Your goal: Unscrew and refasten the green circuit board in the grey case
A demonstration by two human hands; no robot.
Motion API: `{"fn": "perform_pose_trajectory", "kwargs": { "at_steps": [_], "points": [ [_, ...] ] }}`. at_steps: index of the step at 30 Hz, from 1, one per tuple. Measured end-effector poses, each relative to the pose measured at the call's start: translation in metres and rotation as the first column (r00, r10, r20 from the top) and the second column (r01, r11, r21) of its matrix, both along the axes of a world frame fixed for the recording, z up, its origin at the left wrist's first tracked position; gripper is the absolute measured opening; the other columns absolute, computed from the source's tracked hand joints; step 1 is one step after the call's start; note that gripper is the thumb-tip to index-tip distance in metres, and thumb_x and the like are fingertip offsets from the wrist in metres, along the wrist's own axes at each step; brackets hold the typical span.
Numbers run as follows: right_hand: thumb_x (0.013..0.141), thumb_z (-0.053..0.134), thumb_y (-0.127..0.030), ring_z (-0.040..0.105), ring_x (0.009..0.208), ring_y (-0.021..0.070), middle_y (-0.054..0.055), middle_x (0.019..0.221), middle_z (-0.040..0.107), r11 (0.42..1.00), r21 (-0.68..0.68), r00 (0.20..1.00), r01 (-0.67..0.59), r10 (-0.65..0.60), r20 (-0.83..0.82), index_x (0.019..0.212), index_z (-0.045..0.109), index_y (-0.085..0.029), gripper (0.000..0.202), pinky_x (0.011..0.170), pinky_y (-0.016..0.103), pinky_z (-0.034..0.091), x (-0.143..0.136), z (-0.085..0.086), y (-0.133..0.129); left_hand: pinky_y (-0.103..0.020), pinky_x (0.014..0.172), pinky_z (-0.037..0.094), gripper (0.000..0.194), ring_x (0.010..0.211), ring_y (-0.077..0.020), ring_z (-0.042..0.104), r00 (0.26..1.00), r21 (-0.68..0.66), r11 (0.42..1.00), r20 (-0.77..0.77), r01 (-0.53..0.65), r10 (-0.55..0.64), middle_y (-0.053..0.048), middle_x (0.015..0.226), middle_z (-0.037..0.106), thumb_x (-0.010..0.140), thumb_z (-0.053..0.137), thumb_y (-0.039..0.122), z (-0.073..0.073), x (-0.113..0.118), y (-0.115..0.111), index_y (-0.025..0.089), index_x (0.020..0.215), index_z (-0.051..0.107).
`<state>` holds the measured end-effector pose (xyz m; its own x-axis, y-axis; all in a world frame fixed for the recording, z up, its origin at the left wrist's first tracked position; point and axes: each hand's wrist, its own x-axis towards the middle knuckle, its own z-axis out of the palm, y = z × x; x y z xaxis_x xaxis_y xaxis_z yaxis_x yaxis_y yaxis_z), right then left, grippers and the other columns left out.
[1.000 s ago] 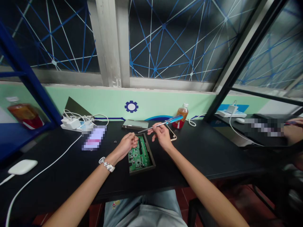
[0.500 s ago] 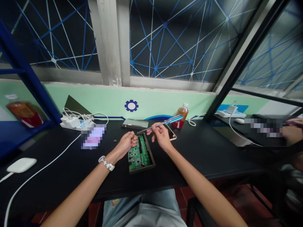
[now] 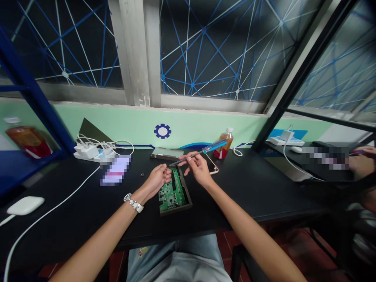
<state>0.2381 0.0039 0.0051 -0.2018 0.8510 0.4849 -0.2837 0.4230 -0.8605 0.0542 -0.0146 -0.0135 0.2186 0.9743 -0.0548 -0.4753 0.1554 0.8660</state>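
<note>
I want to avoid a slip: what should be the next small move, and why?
Perhaps tilt the screwdriver more upright: the right hand holds it at a low slant, its tip by the fingertips of the left hand, near the far end of the board. Anything pinched there is too small to tell.

Screwdriver (image 3: pixel 202 152): shaft is gleaming like smooth metal; handle is showing clear and blue plastic, glossy. Circuit board (image 3: pixel 172 194) is looking rough with components, its dark casing (image 3: pixel 190 203) reading matt, material unclear. Flat box (image 3: pixel 167 154) is showing dull, metallic grey. Wristband (image 3: pixel 136 205) is shining like polished metal. Desk (image 3: pixel 241 188) is appearing smooth, low-sheen. Bottle (image 3: pixel 223 145) is showing clear, glossy plastic. Trousers (image 3: pixel 202 250) are looking like soft, matt denim. Window frame (image 3: pixel 133 51) is showing scuffed, dull surfaces.
</note>
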Motion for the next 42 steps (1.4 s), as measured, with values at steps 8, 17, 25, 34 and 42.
{"fn": "perform_pose_trajectory", "kwargs": {
  "at_steps": [8, 17, 25, 34, 42],
  "points": [
    [0.094, 0.053, -0.047, 0.069, 0.066, 0.0154, 0.002, 0.082, 0.068, 0.986, 0.107, 0.981, 0.130, -0.143, 0.130, 0.098, 0.045, -0.024, 0.025, 0.055, 0.026, 0.056, -0.003, 0.015, 0.009, -0.023, 0.050, 0.030, 0.035, 0.052, -0.0105, 0.039, 0.877, 0.301, 0.953, -0.450, -0.027, 0.167, 0.005, 0.064, 0.043, 0.093, 0.050, 0.053, -0.001, -0.003, 0.004, 0.021, 0.079, 0.042],
    [0.098, 0.044, -0.037, 0.061, 0.057, 0.0152, -0.002, 0.064, 0.061, 0.902, 0.398, 0.721, 0.170, -0.389, 0.573, 0.087, 0.045, -0.023, 0.018, 0.061, 0.026, 0.045, -0.012, 0.024, 0.026, -0.041, 0.090, 0.043, 0.018, 0.103, -0.0268, 0.054, 0.243, 0.705, 0.675, -0.709, 0.216, 0.662, -0.009, 0.110, 0.060, 0.097, 0.045, 0.029, -0.006, -0.020, 0.009, 0.021, 0.108, 0.057],
    [0.099, 0.041, -0.033, 0.058, 0.060, 0.0166, -0.001, 0.067, 0.059, 0.880, 0.447, 0.671, 0.157, -0.427, 0.605, 0.090, 0.046, -0.023, 0.014, 0.062, 0.025, 0.040, -0.020, 0.019, 0.032, -0.043, 0.090, 0.043, 0.022, 0.108, -0.0287, 0.056, 0.135, 0.646, 0.714, -0.759, 0.271, 0.636, -0.009, 0.115, 0.063, 0.097, 0.044, 0.028, -0.010, -0.017, 0.008, 0.023, 0.114, 0.057],
    [0.098, 0.042, -0.032, 0.055, 0.060, 0.0157, -0.001, 0.068, 0.057, 0.875, 0.463, 0.653, 0.142, -0.435, 0.620, 0.088, 0.047, -0.022, 0.014, 0.061, 0.024, 0.037, -0.022, 0.018, 0.032, -0.042, 0.089, 0.042, 0.023, 0.110, -0.0287, 0.057, 0.093, 0.640, 0.718, -0.760, 0.272, 0.643, -0.009, 0.115, 0.065, 0.096, 0.046, 0.029, -0.002, -0.014, 0.004, 0.023, 0.113, 0.059],
    [0.094, 0.048, -0.032, 0.053, 0.061, 0.0141, -0.002, 0.068, 0.054, 0.870, 0.468, 0.662, 0.157, -0.444, 0.603, 0.082, 0.046, -0.022, 0.015, 0.061, 0.023, 0.037, -0.022, 0.016, 0.035, -0.035, 0.081, 0.050, 0.016, 0.090, -0.0250, 0.068, 0.450, 0.626, 0.748, -0.745, 0.220, 0.491, -0.007, 0.094, 0.074, 0.082, 0.068, 0.031, 0.005, -0.003, 0.045, 0.020, 0.092, 0.066]
  ]
}}
